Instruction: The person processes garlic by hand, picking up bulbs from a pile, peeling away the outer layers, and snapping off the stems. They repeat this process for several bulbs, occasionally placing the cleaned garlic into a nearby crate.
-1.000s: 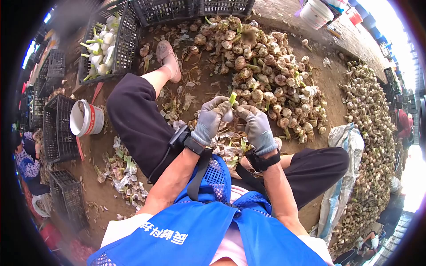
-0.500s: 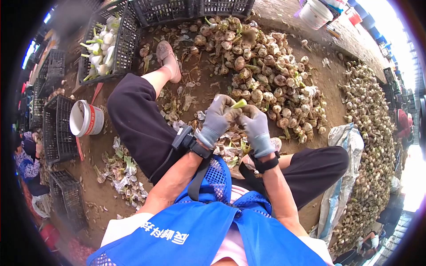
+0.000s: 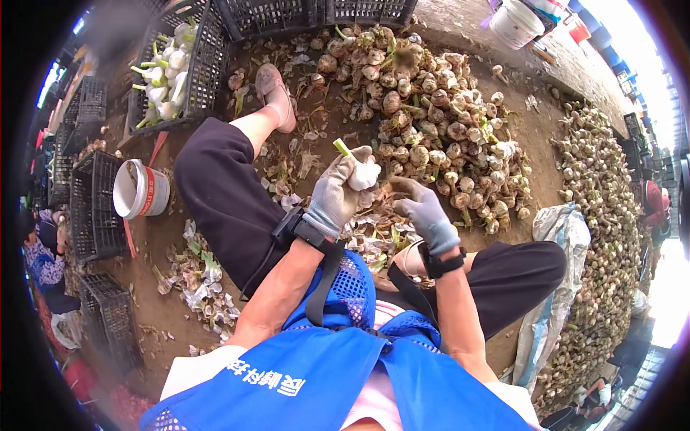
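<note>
Dirt floor [image 3: 154, 284] holds a garlic pile [image 3: 453, 129], white bucket [image 3: 141, 189] and black crates [image 3: 97, 208].

Red-labelled bucket [image 3: 152, 192] at left; pale bucket [image 3: 514, 24] near red container [image 3: 576, 31]; crumpled sack [image 3: 552, 269], right; person [image 3: 46, 262], far left.

a garlic bulb [image 3: 365, 176], smooth and white, is held in the gloved left hand [image 3: 335, 194], above the ground. its short, pale green stem [image 3: 343, 148] points up and to the left in the view; the rounded white body sits to the lower right, facing the right hand [image 3: 427, 212]. the fingers cover part of its left side. beyond it, a heap of unpeeled garlic bulbs [image 3: 453, 133], brownish, with dry roots and stalks, lies loosely piled on the ground.
</note>
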A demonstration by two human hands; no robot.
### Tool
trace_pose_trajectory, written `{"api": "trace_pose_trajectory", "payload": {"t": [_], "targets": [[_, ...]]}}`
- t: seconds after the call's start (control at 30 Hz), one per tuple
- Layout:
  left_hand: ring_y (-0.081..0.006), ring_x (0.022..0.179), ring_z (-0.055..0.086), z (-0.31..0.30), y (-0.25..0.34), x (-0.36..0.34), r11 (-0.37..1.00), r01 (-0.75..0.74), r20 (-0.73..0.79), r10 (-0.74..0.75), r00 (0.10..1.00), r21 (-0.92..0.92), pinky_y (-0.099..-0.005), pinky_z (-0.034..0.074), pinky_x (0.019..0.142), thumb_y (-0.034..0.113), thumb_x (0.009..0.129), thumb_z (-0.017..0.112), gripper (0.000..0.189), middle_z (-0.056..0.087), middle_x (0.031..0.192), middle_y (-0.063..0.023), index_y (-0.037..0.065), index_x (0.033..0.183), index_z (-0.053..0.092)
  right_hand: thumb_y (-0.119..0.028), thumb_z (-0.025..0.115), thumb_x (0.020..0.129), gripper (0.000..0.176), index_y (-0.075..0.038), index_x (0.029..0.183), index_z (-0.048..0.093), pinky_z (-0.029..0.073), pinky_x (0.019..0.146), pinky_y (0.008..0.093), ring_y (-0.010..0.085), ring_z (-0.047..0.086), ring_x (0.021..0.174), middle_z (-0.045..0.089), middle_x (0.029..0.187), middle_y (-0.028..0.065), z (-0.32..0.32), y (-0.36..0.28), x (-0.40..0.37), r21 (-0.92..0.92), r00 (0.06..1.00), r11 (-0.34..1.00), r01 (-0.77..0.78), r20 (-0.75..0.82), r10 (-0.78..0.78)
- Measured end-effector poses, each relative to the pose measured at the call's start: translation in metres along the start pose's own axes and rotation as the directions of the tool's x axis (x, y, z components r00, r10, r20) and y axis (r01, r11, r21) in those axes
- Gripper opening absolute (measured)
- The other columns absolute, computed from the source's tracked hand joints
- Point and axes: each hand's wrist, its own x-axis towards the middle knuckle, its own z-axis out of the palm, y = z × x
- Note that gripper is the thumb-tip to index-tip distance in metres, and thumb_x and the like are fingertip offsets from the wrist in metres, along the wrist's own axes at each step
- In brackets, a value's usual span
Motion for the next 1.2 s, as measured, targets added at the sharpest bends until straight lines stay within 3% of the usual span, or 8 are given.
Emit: {"api": "trace_pose_trajectory", "payload": {"t": [0.37,0.5,0.57,0.7,0.9,1.07,1.13,1.2], "targets": [[-0.0058,0.068,0.051,0.002,-0.012,0.001,0.838,-0.039,-0.050,0.079,0.996,0.544,-0.0195,0.042,0.057,0.013,0.087,0.058,0.013,0.059,0.086,-0.0071,0.000,0.090,0.058,-0.008,0.064,0.074,0.019,0.006,0.087,0.061,0.048,0.064,0.0270,0.0153,0.060,0.068,0.065,0.078,0.0091,0.023,-0.015,0.001,-0.095,0.993,0.995,0.025,-0.115,-0.036],[-0.0069,0.069,0.052,-0.002,-0.011,0.003,0.302,-0.375,0.320,0.216,0.922,0.876,-0.0206,0.044,0.058,0.012,0.085,0.059,0.013,0.060,0.085,-0.0079,-0.001,0.087,0.058,-0.012,0.066,0.072,0.014,0.001,0.074,0.064,0.046,0.056,0.0263,0.0123,0.058,0.061,0.062,0.064,0.0087,0.023,-0.004,0.006,-0.317,0.989,0.948,0.032,-0.128,-0.077],[-0.0102,0.077,0.057,-0.002,-0.010,0.003,0.911,-0.083,-0.027,0.103,0.994,0.403,-0.0223,0.048,0.064,0.011,0.087,0.056,0.013,0.061,0.093,-0.0105,-0.002,0.089,0.058,-0.012,0.065,0.069,0.013,0.000,0.075,0.064,0.045,0.054,0.0293,0.0148,0.058,0.060,0.062,0.063,0.0100,0.020,0.022,0.012,0.201,0.987,0.971,-0.132,-0.066,0.147],[-0.0252,0.091,0.060,-0.002,-0.006,0.003,0.966,-0.146,-0.044,0.158,0.986,0.212,-0.0367,0.049,0.084,0.018,0.094,0.040,0.028,0.058,0.107,-0.0204,-0.004,0.096,0.056,-0.011,0.061,0.068,0.017,-0.002,0.081,0.064,0.047,0.063,0.0311,0.0221,0.061,0.068,0.064,0.073,0.0142,0.017,0.115,0.022,-0.296,0.948,0.915,-0.274,0.078,0.309],[-0.0244,0.093,0.059,-0.006,-0.007,0.010,0.980,-0.029,-0.198,-0.010,0.980,-0.195,-0.0328,0.048,0.083,0.014,0.092,0.043,0.025,0.058,0.107,-0.0204,-0.006,0.097,0.056,-0.017,0.063,0.072,0.050,-0.004,0.118,0.049,0.045,0.084,0.0374,0.0321,0.055,0.100,0.057,0.107,0.0189,0.014,-0.007,-0.007,-0.809,0.971,0.586,0.037,-0.110,-0.212],[-0.0332,0.111,0.050,-0.010,-0.021,0.011,0.990,-0.055,-0.128,0.072,0.989,0.130,-0.0427,0.040,0.097,0.018,0.094,0.037,0.026,0.052,0.117,-0.0245,-0.003,0.094,0.053,-0.015,0.058,0.072,0.010,-0.005,0.069,0.056,0.047,0.059,0.0430,0.0349,0.058,0.062,0.059,0.067,0.0123,0.051,-0.001,0.006,-0.819,0.899,0.551,0.161,-0.109,-0.425],[-0.0357,0.109,0.051,-0.020,-0.016,0.020,0.962,-0.039,-0.243,-0.029,0.969,-0.271,-0.0472,0.043,0.092,0.020,0.093,0.040,0.025,0.053,0.115,-0.0241,-0.001,0.092,0.053,-0.016,0.055,0.067,0.009,-0.007,0.066,0.058,0.046,0.053,0.0428,0.0309,0.058,0.058,0.057,0.062,0.0129,0.064,0.024,-0.004,-0.890,0.906,0.195,0.413,0.379,-0.190],[-0.0330,0.103,0.056,-0.025,-0.011,0.021,0.920,-0.071,-0.332,-0.066,0.941,-0.385,-0.0422,0.049,0.083,0.018,0.092,0.044,0.023,0.057,0.110,-0.0220,-0.002,0.094,0.055,-0.019,0.055,0.070,0.011,-0.009,0.071,0.059,0.046,0.063,0.0439,0.0338,0.059,0.072,0.060,0.075,0.0142,0.074,0.033,-0.026,-0.778,0.875,0.430,0.458,0.480,-0.065]]}}
